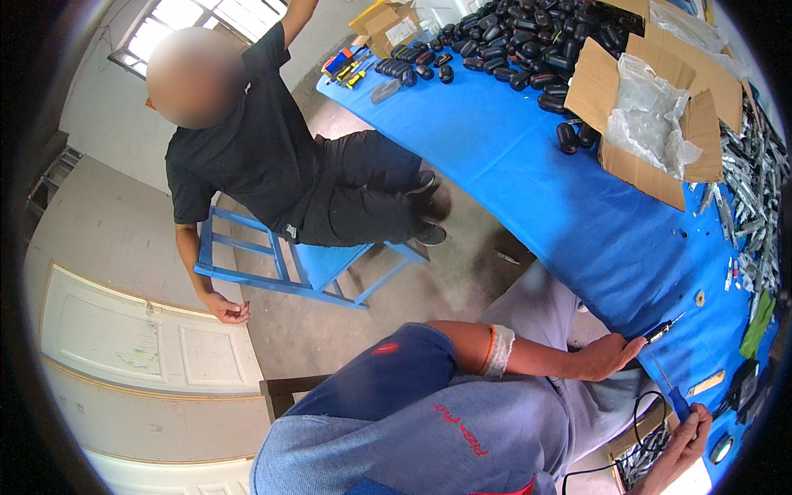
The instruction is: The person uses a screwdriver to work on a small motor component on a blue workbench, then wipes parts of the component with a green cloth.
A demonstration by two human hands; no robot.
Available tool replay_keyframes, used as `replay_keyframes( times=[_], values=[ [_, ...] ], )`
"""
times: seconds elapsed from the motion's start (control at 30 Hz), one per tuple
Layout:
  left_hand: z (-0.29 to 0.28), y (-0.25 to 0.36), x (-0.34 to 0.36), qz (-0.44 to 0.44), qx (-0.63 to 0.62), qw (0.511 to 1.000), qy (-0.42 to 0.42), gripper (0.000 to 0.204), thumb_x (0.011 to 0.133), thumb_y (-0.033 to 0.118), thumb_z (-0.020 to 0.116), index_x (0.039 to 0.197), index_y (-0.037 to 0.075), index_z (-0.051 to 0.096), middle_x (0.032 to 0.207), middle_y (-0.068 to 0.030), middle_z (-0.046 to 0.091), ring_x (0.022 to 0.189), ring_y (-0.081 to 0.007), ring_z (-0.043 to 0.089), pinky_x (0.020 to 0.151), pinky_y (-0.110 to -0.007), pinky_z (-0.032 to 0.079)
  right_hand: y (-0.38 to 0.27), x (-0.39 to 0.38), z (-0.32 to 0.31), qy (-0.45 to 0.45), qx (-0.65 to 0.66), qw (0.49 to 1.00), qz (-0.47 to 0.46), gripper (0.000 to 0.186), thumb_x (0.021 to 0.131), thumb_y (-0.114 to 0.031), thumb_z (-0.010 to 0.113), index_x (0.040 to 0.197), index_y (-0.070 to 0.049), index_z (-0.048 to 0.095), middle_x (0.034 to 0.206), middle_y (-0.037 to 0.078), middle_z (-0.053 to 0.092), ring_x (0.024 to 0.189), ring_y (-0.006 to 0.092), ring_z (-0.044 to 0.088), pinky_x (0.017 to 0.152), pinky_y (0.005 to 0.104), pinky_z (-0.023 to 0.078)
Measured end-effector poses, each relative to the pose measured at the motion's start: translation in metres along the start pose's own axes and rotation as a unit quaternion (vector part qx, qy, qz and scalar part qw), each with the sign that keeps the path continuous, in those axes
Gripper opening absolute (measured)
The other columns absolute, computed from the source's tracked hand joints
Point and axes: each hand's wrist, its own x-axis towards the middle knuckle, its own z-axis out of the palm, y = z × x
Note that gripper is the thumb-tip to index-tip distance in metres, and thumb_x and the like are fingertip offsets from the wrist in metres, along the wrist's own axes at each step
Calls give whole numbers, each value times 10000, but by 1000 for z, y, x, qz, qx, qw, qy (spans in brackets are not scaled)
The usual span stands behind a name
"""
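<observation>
At the right, by the edge of the blue-covered table [528, 177], my left hand [610, 357] is closed on a small black part with a thin metal end [657, 332]. Its exact kind is too small to make out. Lower down, my right hand [686, 441] grips a screwdriver by its blue handle [680, 405]. The screwdriver's long thin shaft points up toward the part in my left hand. A white bandage [497, 351] wraps my left forearm. On the cloth beside my hands lie a small tan ring [700, 298] and a flat tan piece [706, 383].
Many black oval cases [516, 41] are heaped at the table's far side, near an open cardboard box [606, 82] with clear plastic. Silvery metal parts [755, 206] pile along the right. Another person [272, 148] sits on a blue chair [280, 272] at the left. A black cable [606, 469] hangs near my lap.
</observation>
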Motion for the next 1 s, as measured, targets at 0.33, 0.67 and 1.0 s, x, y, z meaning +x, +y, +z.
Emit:
replay_keyframes(
  times=[0.33, 0.67, 1.0],
  values=[
    [-2, 2, -2, -2, -11, 1000, 0, 716, 932, 530, 267, 502, -9, 462, 455, -183, 443, 440, -323, 479, 475, -433, 355, -7, 0, 0, -3, 0, 1000, -14, 366, 931, -317, 451, 1002, 20, 576, 823, 158, 590, 713, 235, 545, 633, 347, 456],
    [-8, 9, -2, -38, -34, 998, -44, 742, 920, 572, 238, 475, 12, 437, 422, -124, 399, 409, -258, 444, 462, -416, 345, -11, 0, -1, -10, -39, 999, -31, 381, 927, -330, 464, 999, 32, 559, 815, 166, 587, 703, 239, 539, 628, 335, 444],
    [-6, 9, -3, -10, -23, 999, -24, 754, 909, 596, 235, 462, 17, 421, 419, -97, 407, 409, -234, 443, 470, -407, 360, -9, -2, -5, -3, -93, 996, 11, 478, 931, -399, 402, 1012, 39, 576, 868, 218, 605, 752, 338, 559, 682, 420, 436]
  ],
)
